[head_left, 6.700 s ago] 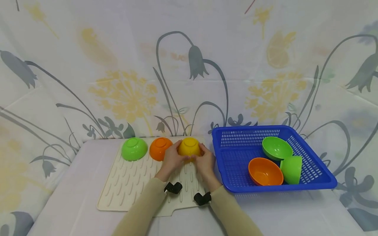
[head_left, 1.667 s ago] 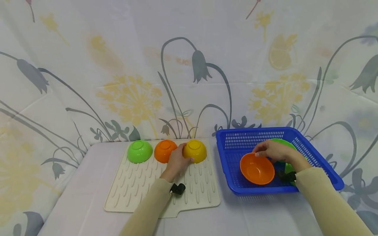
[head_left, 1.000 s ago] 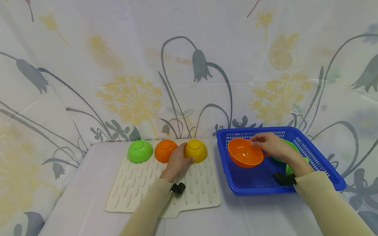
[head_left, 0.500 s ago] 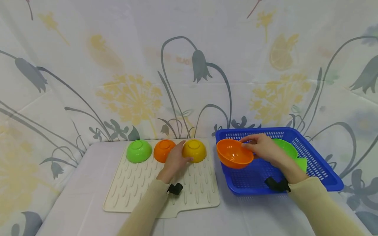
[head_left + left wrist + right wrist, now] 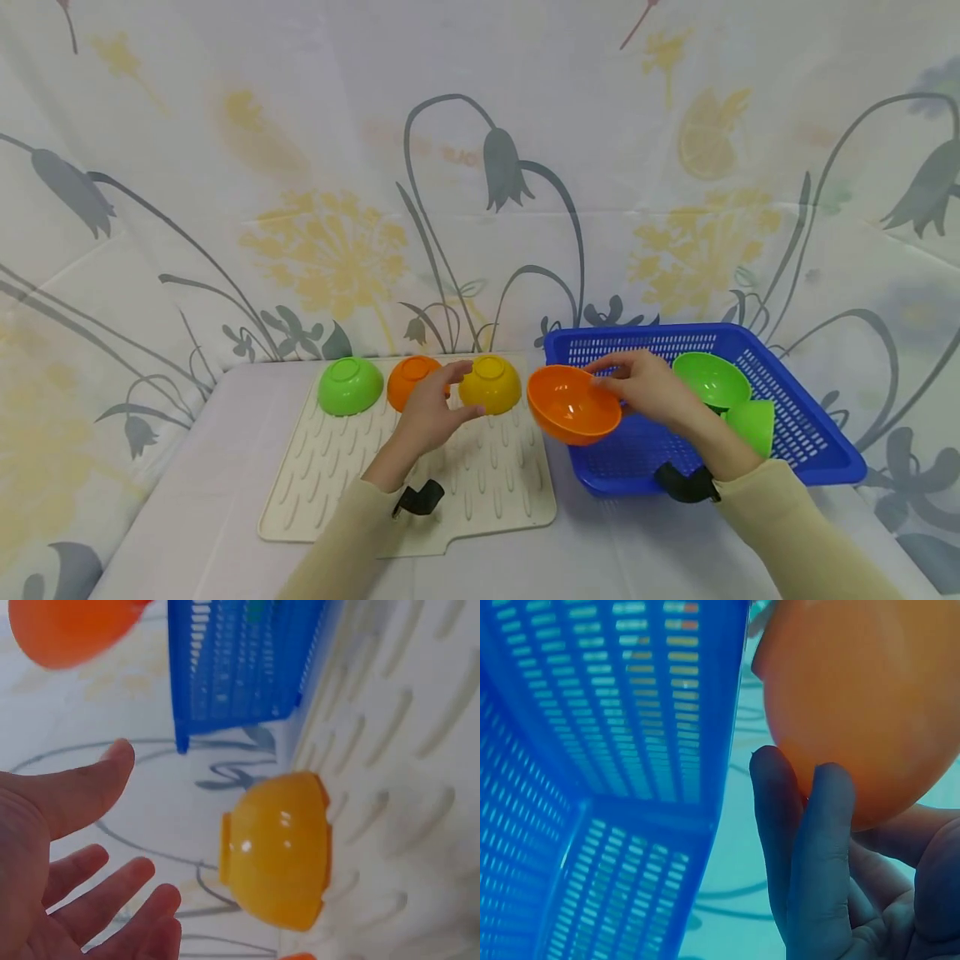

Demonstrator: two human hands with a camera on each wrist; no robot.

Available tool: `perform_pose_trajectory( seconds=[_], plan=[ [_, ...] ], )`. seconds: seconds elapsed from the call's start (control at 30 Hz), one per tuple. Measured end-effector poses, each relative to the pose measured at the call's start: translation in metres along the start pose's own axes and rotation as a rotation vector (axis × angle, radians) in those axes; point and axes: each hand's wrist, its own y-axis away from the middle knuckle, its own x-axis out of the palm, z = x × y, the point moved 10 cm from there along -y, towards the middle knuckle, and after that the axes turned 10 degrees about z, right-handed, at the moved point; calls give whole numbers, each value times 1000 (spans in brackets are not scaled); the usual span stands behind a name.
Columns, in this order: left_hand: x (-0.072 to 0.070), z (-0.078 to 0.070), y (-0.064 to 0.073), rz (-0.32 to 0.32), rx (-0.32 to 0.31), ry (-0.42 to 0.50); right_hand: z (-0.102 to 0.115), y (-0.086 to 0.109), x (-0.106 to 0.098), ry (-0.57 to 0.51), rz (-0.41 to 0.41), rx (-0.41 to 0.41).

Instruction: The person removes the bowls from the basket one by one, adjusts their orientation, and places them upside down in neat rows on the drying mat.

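Observation:
My right hand [image 5: 648,387] pinches an orange bowl [image 5: 566,408] by its rim. The bowl is tilted, its inside facing me, in the air at the basket's left edge. In the right wrist view, thumb and fingers hold the orange bowl [image 5: 870,697] at its edge. My left hand [image 5: 431,417] hovers over the drying mat [image 5: 360,483], apart from everything, thumb and fingers spread. Just beyond it a yellow bowl [image 5: 490,385] lies upside down on the mat. Left of that are an upside-down orange bowl [image 5: 408,382], partly behind my fingers, and an upside-down green bowl [image 5: 349,386].
A blue basket [image 5: 705,482] stands right of the mat. Inside, a green bowl [image 5: 711,379] faces up and another green bowl [image 5: 752,425] lies on its side, partly behind my right wrist. A flower-printed cloth [image 5: 480,167] hangs behind the table.
My right hand has lifted the orange bowl from the basket and carried it left. My left hand has let go of the yellow bowl and drawn back toward me.

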Motion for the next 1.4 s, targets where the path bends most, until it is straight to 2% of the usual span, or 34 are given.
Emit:
perform_pose_trajectory(
  seconds=[0.1,0.37,0.6,0.7,0.93,1.17,1.4],
  plan=[
    [4,-13,9,32,56,55,2,0,6,2,1,1],
    [25,-41,31,141,140,232,10,2,22,8,-7,8],
    [37,-60,42,217,142,301,17,6,34,36,-26,-31],
    [38,-66,46,225,129,336,21,8,37,67,-53,-34],
    [34,-70,53,188,85,357,29,14,42,131,-110,-21],
    [30,-67,57,205,111,350,28,19,52,67,-107,-51],
    [24,-59,59,215,135,351,27,19,61,13,-142,-87]
  ],
)
